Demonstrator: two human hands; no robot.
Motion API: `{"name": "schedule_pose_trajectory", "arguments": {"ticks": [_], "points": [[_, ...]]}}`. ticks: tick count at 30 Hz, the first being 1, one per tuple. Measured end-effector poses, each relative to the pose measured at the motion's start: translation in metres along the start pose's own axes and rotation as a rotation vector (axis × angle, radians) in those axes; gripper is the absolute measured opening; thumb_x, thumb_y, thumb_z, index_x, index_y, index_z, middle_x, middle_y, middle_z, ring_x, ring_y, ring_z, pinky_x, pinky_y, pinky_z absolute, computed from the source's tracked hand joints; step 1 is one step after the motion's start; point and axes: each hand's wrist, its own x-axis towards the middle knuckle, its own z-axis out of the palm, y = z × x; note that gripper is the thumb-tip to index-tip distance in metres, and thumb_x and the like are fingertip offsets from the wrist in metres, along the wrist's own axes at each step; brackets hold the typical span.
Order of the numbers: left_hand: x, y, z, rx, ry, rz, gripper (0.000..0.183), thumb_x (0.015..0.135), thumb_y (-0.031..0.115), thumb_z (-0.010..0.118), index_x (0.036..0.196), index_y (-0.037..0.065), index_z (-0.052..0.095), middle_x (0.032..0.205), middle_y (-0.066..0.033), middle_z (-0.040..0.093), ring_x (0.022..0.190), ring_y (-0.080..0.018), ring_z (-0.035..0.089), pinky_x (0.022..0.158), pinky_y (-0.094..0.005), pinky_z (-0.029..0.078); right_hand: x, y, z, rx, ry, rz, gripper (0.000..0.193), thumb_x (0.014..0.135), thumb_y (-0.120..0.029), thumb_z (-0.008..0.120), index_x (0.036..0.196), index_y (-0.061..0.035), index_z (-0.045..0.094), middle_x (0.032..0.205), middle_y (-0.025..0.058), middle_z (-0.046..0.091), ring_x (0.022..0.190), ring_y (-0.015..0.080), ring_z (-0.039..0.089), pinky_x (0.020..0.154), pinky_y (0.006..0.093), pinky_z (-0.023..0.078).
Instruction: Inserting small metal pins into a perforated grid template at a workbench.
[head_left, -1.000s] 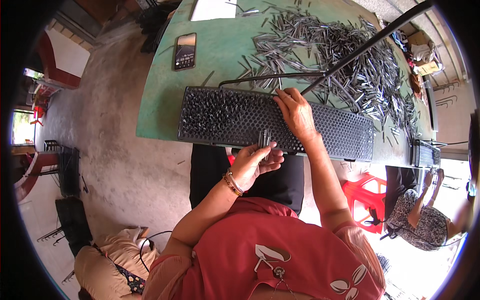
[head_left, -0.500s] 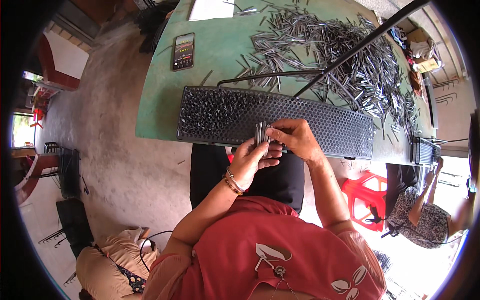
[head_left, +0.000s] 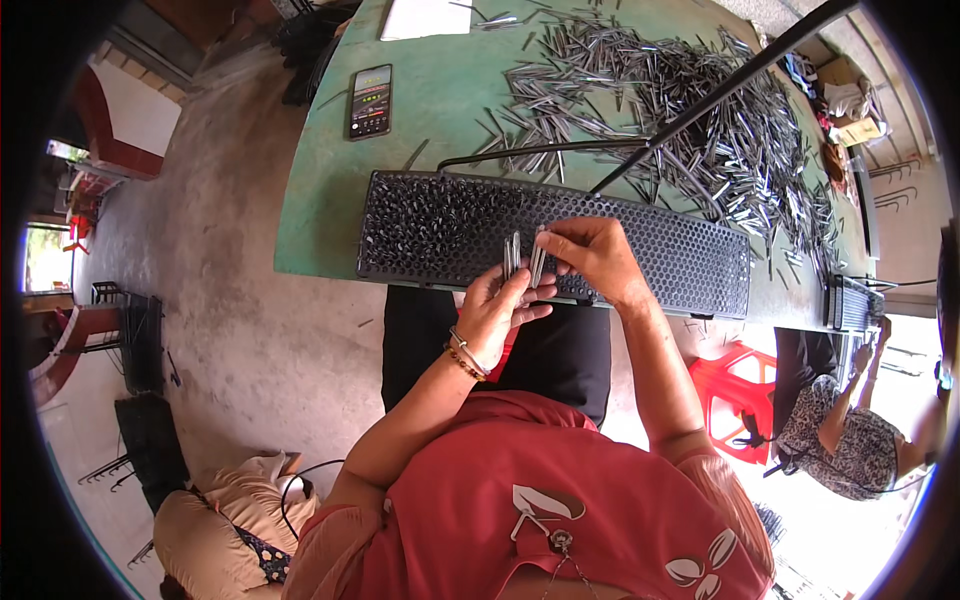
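A long black perforated tray [head_left: 680, 262] lies along the near edge of the green table [head_left: 320, 215]; its left part is filled with thin metal pins. My left hand [head_left: 497, 312] holds a small bunch of metal pins [head_left: 513, 258] upright just in front of the tray. My right hand [head_left: 590, 256] pinches one pin [head_left: 538, 262] out of that bunch, fingertips touching my left hand. A large loose heap of the same pins [head_left: 690, 110] covers the far side of the table.
A phone [head_left: 369, 101] and a white sheet [head_left: 425, 17] lie at the table's far left. A dark rod [head_left: 715, 95] slants over the heap. A red plastic stool [head_left: 733, 390] and another seated person [head_left: 850, 440] are at the right; a second tray [head_left: 850, 300] lies there.
My right hand has come back from the tray's holes to my left hand and now pinches a pin from the bunch. My left hand has barely moved.
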Motion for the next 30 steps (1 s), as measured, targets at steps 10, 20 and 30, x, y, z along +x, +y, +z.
{"name": "schedule_pose_trajectory", "arguments": {"ticks": [10,20,30], "points": [[-0.001,-0.005,-0.002,-0.012,0.100,0.017,0.020,0.095,0.019,0.053,0.107,0.004,0.056,0.101,-0.0136,0.066,0.088,-0.0223,0.067,0.074,-0.0343,0.057,0.001,0.006,-0.001,0.107,0.262,-0.088,0.027,0.084,-0.018,0.071,0.097,0.0047,0.066,0.074,0.0012,0.063,0.060,0.0040,0.051,0.052,0.0187,0.042],[-0.007,-0.007,0.000,0.030,0.037,-0.065,0.020,0.096,0.020,0.050,0.107,0.003,0.054,0.101,-0.0147,0.065,0.089,-0.0217,0.066,0.074,-0.0348,0.056,0.046,0.026,-0.012,-0.283,0.317,-0.573,0.014,0.082,-0.008,0.069,0.094,-0.0008,0.067,0.084,0.0059,0.065,0.065,0.0094,0.053,0.060,0.0228,0.044],[-0.006,-0.008,-0.004,0.010,-0.001,-0.101,0.023,0.095,0.021,0.053,0.110,0.003,0.055,0.100,-0.0139,0.065,0.088,-0.0220,0.066,0.073,-0.0338,0.057,0.045,0.029,-0.011,-0.262,0.270,-0.536,0.015,0.081,-0.007,0.070,0.094,0.0002,0.066,0.086,0.0089,0.066,0.076,0.0147,0.061,0.068,0.0250,0.048]]}}
